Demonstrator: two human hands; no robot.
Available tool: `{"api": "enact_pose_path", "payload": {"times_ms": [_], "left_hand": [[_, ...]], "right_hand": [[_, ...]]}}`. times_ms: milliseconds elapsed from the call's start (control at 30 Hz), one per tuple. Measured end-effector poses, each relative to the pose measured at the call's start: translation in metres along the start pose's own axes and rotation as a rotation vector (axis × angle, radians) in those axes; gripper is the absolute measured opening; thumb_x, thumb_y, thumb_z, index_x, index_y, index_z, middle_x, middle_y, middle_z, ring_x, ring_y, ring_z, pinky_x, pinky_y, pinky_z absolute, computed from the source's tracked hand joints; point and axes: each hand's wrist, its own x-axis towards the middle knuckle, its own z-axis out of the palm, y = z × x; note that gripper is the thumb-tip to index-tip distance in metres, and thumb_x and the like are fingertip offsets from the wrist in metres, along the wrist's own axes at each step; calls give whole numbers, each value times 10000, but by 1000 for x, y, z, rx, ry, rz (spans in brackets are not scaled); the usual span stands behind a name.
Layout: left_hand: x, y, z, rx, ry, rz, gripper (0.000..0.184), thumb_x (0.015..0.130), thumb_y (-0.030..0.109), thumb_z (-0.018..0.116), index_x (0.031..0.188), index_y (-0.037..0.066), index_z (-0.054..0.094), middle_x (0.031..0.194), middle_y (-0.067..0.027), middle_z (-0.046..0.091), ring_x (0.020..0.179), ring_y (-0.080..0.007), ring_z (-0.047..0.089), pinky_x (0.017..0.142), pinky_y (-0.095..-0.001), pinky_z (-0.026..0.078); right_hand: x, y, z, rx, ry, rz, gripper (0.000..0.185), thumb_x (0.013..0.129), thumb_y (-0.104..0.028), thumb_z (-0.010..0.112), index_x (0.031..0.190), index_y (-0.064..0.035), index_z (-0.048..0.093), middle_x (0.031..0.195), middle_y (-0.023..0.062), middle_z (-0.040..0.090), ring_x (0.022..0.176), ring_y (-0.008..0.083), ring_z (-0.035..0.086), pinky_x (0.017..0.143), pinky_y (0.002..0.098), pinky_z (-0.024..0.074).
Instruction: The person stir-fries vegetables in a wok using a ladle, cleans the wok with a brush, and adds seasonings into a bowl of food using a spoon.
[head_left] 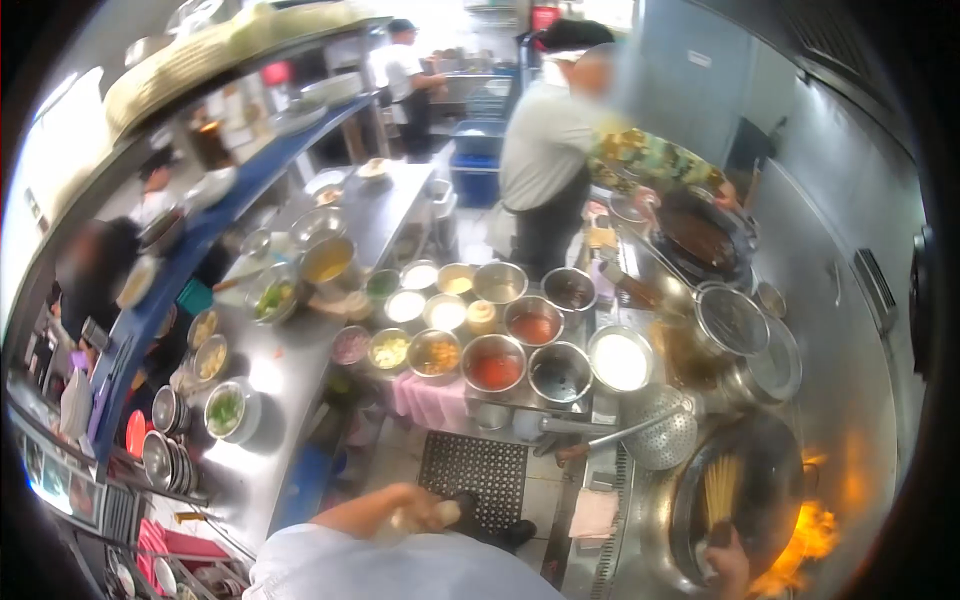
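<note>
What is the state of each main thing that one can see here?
Near wok: uncovered
Brush: gripped by the right hand, tips inside the wok
Flame: burning beside the wok
Perforated ladle: resting, no food visible in it
Nearer red sauce: uncovered
Pink cloth: hanging
Pale cloth: lying flat

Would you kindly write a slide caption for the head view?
The person's right hand holds a straw-coloured brush over a wok, with flames beside it and filled bowls nearby.
</note>
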Motion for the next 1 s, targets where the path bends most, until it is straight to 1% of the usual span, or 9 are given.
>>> {"api": "enact_pose_path", "payload": {"times_ms": [33,67,100,233,300,400,633,833,1000], "left_hand": [[-24,-1,11,-100,-44,-36,675,713,404,733,1282,114,513,1171,-91,592,1042,-257,576,842,-413,490],[-44,3,17,-176,-58,-38,713,714,431,732,1306,118,490,1210,-94,566,1082,-263,549,867,-420,478],[-61,7,22,-231,-70,-30,751,714,457,732,1330,121,466,1249,-97,541,1123,-269,522,892,-426,465],[-74,-9,29,-276,-139,-29,904,717,563,732,1427,134,371,1404,-110,439,1285,-294,416,992,-450,415],[-24,-57,31,-106,-207,-129,846,724,519,738,1410,154,404,1384,-99,463,1279,-280,424,975,-446,431],[-44,-73,49,-284,-249,-235,759,739,462,730,1381,172,449,1344,-87,502,1242,-267,460,974,-429,427],[-94,-100,136,-744,72,-195,658,754,415,721,1314,129,529,1263,-73,566,1169,-232,514,973,-405,411],[-94,-75,184,-622,30,-150,642,750,408,726,1306,147,537,1244,-73,579,1143,-233,534,966,-413,427],[-82,-65,196,-402,16,-75,629,747,402,730,1298,162,544,1229,-74,589,1122,-233,551,959,-420,440]], "right_hand": [[1,23,-10,-67,46,18,815,660,-85,672,1408,-111,349,988,173,615,774,287,631,661,385,550],[2,41,-21,-30,99,159,481,735,-216,555,1173,-119,381,844,127,552,661,255,558,575,356,480],[2,58,-31,11,153,300,255,810,-346,437,938,-128,413,701,82,490,547,223,485,489,327,410],[-3,39,-19,66,199,359,303,788,-304,476,1027,-134,399,752,99,511,587,236,512,518,338,436],[-8,17,-2,81,180,335,344,778,-283,496,1071,-137,392,778,107,522,607,243,526,532,344,449],[-10,-5,3,92,144,304,417,762,-251,525,1138,-141,381,817,119,538,638,254,547,554,353,469],[3,-13,7,116,70,247,616,725,-176,594,1293,-152,357,907,148,575,708,278,596,604,372,514],[28,-5,-2,160,-52,214,800,693,-113,652,1426,-161,336,984,173,607,768,298,638,648,389,554],[18,3,4,109,50,174,718,707,-133,653,1370,-129,378,969,183,616,774,313,638,669,399,544]]}}
